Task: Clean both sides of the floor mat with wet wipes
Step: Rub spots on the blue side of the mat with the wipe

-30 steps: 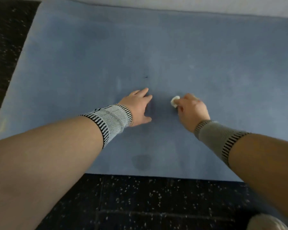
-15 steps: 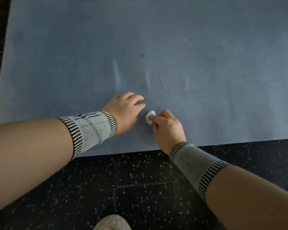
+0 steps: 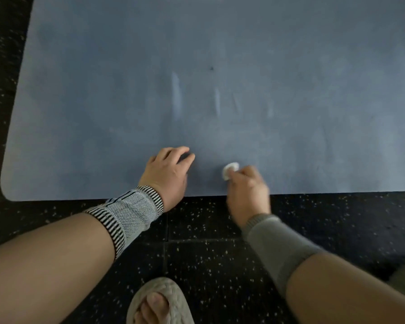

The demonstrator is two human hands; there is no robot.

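A large blue floor mat (image 3: 126,94) lies flat on the dark speckled floor. Faint pale streaks and a small dark speck mark its middle. My left hand (image 3: 168,174) rests on the mat near its front edge, with the fingers slightly bent and spread. To its right, my right hand (image 3: 249,190) grips a small balled white wet wipe (image 3: 230,170) and presses it on the mat just inside the front edge. The right hand is blurred. Both wrists wear knitted grey bands with striped edges.
Black rubber floor tiles with pale flecks (image 3: 220,253) surround the mat on the left and in front. A foot in a beige fuzzy slipper (image 3: 158,302) stands on the tiles at the bottom centre. The mat's rounded front left corner (image 3: 6,195) shows.
Both hands have drawn back from the mat's middle to its front edge. The right hand with the wipe then moved right, away from the left hand. The slipper has come further into view.
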